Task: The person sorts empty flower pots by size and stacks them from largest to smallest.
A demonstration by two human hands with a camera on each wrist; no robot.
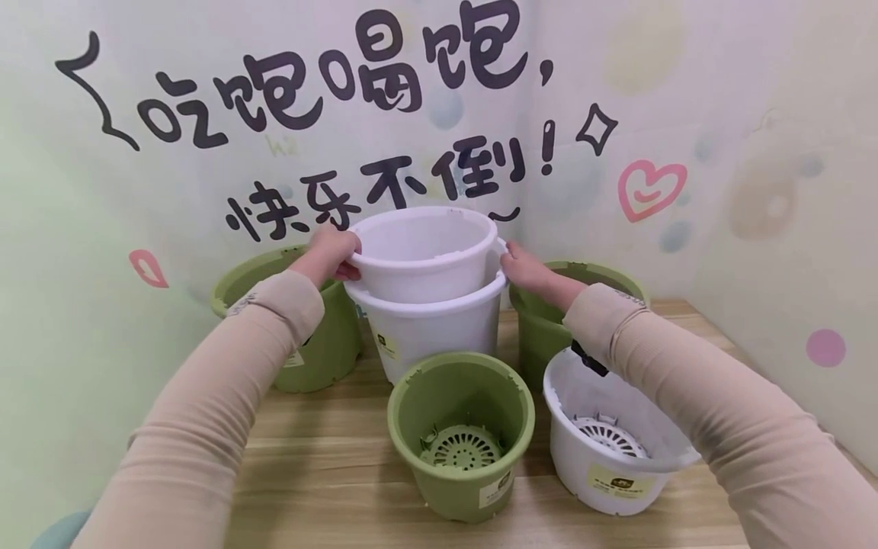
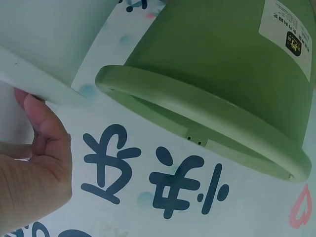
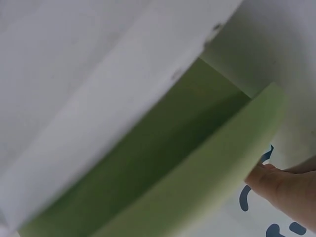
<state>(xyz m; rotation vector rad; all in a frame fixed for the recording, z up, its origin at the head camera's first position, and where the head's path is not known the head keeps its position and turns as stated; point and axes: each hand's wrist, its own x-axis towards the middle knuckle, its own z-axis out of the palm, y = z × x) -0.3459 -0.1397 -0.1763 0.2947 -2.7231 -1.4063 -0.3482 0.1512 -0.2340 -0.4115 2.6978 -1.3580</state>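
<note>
White covers the upper pot [image 1: 428,280] and the lower pot [image 1: 442,335], whose yellowish label [image 1: 387,345] bears a dark mark. The left rear pot [image 1: 336,339], right rear pot [image 1: 538,335] and front left pot [image 1: 446,490] are olive green; the front right pot [image 1: 568,450] is white, yellow-labelled. Beige sleeves [image 1: 199,412], a light-brown wood-grain tabletop [image 1: 329,457], and a pale backdrop [image 1: 583,61] with black lettering [image 1: 387,65], bluish spots, a pink heart [image 1: 624,191] and a purple dot [image 1: 826,348].

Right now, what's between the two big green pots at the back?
An upper white pot, partly inside a lower white pot. The head view shows both between those green pots.
</note>
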